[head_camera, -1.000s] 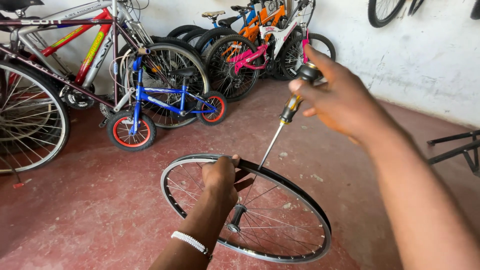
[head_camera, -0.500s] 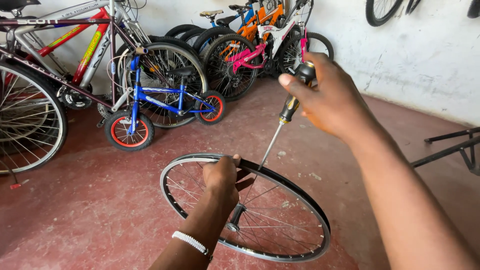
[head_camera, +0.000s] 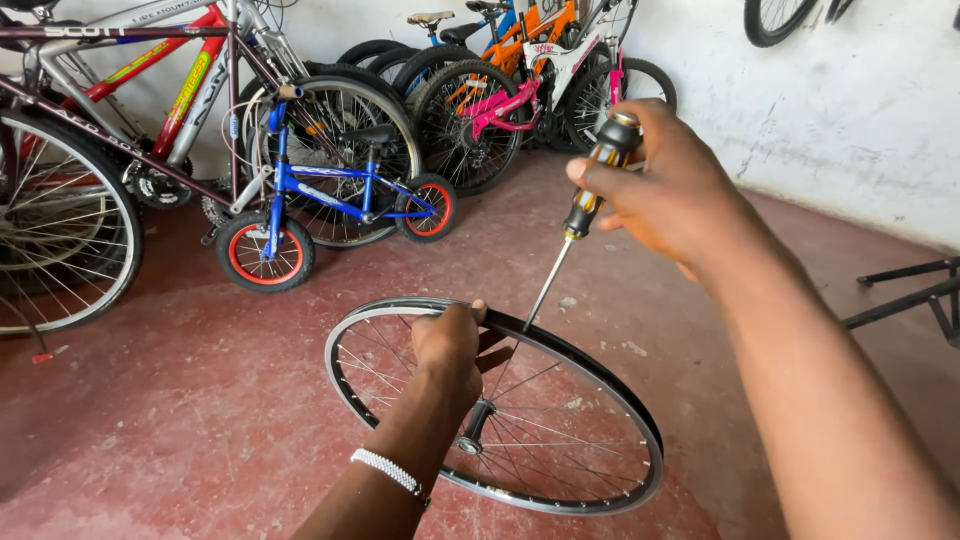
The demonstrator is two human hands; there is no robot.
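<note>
A bare wheel rim (head_camera: 560,470) is gripped at its top edge by the left hand (head_camera: 450,340), while a screwdriver (head_camera: 575,225) is clenched in the right hand (head_camera: 665,185), tip down at the rim just beside the left fingers. A small blue kids' bike (head_camera: 330,205) is parked beyond the left hand.

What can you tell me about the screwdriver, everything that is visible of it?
The screwdriver has a black and yellow handle and a thin bare metal shaft. It slants down and to the left. The right hand grips its handle from above. Its tip meets the rim of the bare spoked wheel, just beside the left hand that holds that rim.
</note>
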